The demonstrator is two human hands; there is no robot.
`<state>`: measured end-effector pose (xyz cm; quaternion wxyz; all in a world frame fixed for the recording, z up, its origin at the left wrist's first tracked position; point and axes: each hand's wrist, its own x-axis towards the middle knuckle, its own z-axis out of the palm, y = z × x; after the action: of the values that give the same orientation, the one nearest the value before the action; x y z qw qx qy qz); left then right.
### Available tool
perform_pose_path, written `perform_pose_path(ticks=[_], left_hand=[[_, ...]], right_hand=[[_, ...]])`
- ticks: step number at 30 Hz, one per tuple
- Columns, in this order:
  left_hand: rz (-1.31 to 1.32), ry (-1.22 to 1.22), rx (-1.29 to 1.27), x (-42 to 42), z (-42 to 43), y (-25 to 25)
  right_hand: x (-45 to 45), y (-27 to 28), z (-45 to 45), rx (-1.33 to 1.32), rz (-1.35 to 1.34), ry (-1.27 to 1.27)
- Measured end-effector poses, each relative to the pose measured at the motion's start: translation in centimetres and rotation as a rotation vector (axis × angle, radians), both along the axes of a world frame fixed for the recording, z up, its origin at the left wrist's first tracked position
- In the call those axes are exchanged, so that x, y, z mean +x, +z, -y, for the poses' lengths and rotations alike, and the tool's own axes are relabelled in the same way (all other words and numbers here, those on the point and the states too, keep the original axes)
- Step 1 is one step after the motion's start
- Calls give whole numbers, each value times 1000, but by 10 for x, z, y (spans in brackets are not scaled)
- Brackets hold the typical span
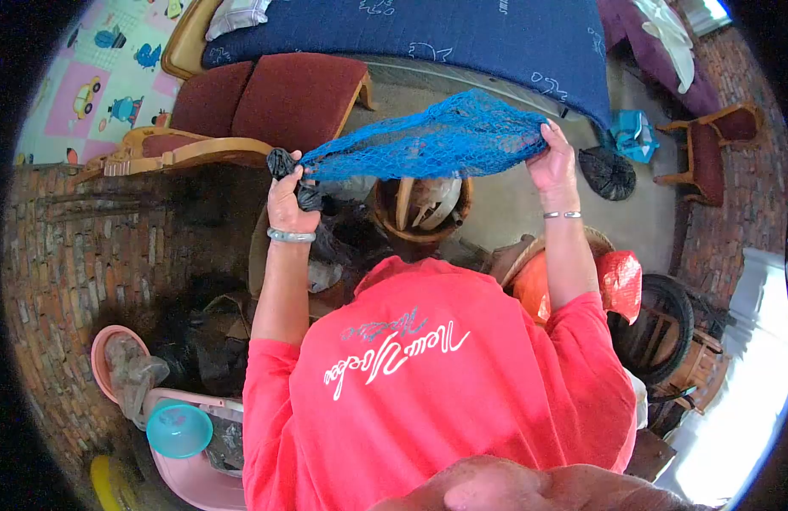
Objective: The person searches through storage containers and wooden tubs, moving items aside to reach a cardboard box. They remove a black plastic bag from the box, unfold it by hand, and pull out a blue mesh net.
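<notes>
A blue mesh net (428, 136) is stretched between my two hands, above the floor and in front of my chest. My left hand (293, 200) is closed around the narrow, gathered end, where a dark bunched piece (281, 162) sticks out past the fingers. Another dark bundle (310, 198) hangs by that wrist. On the other side, my right hand (554, 162) grips the wider end of the net, its fingers partly behind the mesh. Below the net's middle stands a round wooden basket or tub (467, 203) with pale, long pieces in it.
Ahead are a reddish folding chair (296, 98) and a bed with a blue cover (496, 43). A black bag (607, 173) and a blue bag (634, 136) lie to the right. Pink tub (181, 468), teal bowl (179, 428) and black wheel (667, 332) are nearer me.
</notes>
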<state>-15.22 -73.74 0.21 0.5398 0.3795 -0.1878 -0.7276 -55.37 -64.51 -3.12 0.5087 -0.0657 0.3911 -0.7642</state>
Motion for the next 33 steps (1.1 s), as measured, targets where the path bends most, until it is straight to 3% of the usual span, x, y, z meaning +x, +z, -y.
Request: perform_pose_path(ticks=[10, 12, 17, 19, 20, 21, 23, 24, 26, 29, 31, 33], left_hand=[[161, -99, -48, -11, -7, 30], [324, -91, -71, -16, -10, 44], [321, -141, -117, -10, -6, 61], [255, -209, -220, -9, -10, 74], [221, -223, -235, -10, -12, 81], [229, -214, -235, -13, -14, 90], [200, -239, -280, -22, -19, 109], [200, -222, -297, -27, -22, 116], [186, -251, -276, -31, -21, 126], [189, -231, -286, -55, -23, 133], [194, -222, -223, -64, -21, 134], [232, -241, -238, -66, -15, 133]], right_hand=[[12, 13, -2, 13, 18, 47], [7, 7, 0, 52, 33, 17], [-16, 4, 5, 67, 68, -39], [-22, -5, 5, -2, -105, 46], [-17, -4, 7, 169, -391, 107], [-5, -5, 8, 164, -385, 116], [23, -9, 4, 411, -1245, 270], [28, -40, 5, 421, -1354, 407], [78, -36, -12, 268, -1531, 534], [131, -23, -28, 70, -1690, 536], [146, -35, -26, -48, -1681, 231], [132, -48, -16, 53, -1307, 178]])
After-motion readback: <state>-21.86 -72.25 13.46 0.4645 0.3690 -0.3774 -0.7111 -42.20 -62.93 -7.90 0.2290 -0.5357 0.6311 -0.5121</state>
